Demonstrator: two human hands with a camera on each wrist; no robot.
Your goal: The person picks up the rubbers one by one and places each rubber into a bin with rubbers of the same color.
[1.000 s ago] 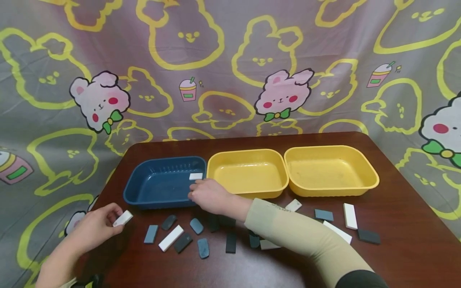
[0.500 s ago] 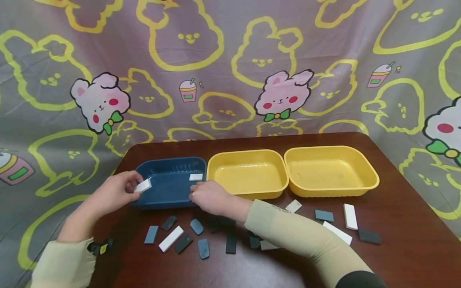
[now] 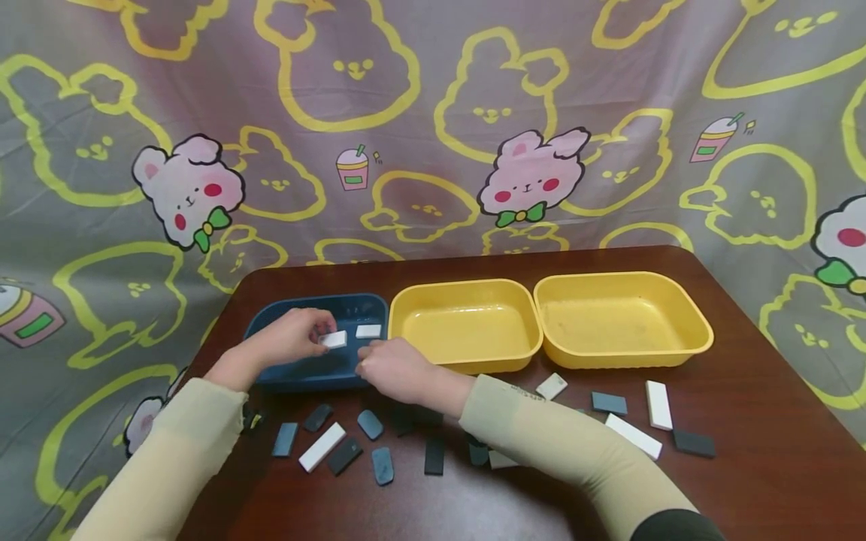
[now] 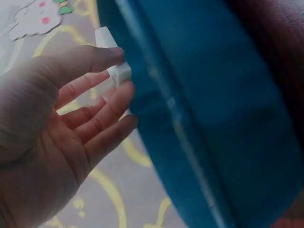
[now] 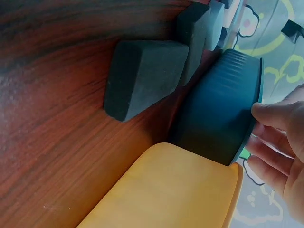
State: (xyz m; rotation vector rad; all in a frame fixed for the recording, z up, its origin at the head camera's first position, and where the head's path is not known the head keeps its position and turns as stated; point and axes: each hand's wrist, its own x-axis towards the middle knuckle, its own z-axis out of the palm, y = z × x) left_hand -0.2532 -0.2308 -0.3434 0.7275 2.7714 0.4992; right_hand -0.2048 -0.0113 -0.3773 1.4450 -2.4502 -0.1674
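Note:
Over the blue plastic basin [image 3: 271, 374], my left hand [image 3: 294, 334] pinches a white eraser [image 3: 334, 340] between thumb and fingers; the left wrist view shows the same white eraser [image 4: 121, 73] at the fingertips. A second white eraser [image 3: 368, 331] lies inside the basin at its right end. My right hand [image 3: 395, 368] grips the basin's front rim near the right corner. In the right wrist view the thumb is on the outer side of the blue basin [image 5: 213, 104] and the fingers are behind the rim.
Two yellow basins [image 3: 467, 367] [image 3: 625, 361] stand right of the blue one, side by side. Several white, blue-grey and black blocks, such as a white one [image 3: 322, 447] and a black one [image 3: 434, 456], lie along the front of the table [image 3: 379, 515]. My right forearm covers some.
My left hand has carried the white eraser from left of the blue basin, over its left side, to above its inside. The right hand has stayed on the rim.

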